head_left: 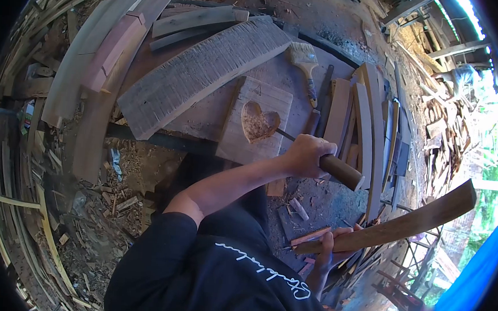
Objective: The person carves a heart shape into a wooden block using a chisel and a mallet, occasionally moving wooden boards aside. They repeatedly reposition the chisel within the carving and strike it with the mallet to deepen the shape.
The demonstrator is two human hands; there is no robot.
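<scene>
My left hand (310, 155) is wrapped round a chisel with a thick wooden handle (344, 172). Its dark blade (285, 135) reaches to the edge of a heart-shaped hollow (258, 123), which is carved into a pale wooden board (239, 145). Lower right, my right hand (336, 246) grips the narrow end of a long wooden club (405, 219), whose broad end points up and to the right, apart from the chisel. Just above the board, a large curved, rough-sawn plank (202, 75) lies on the workbench.
A paintbrush (304, 62) lies beyond the board. Curved wood strips (364, 128) are stacked on the right of the bench, and long planks (104, 55) lean at the left. Offcuts and shavings (128, 176) litter the ground. A blue tarp (469, 283) hangs far right.
</scene>
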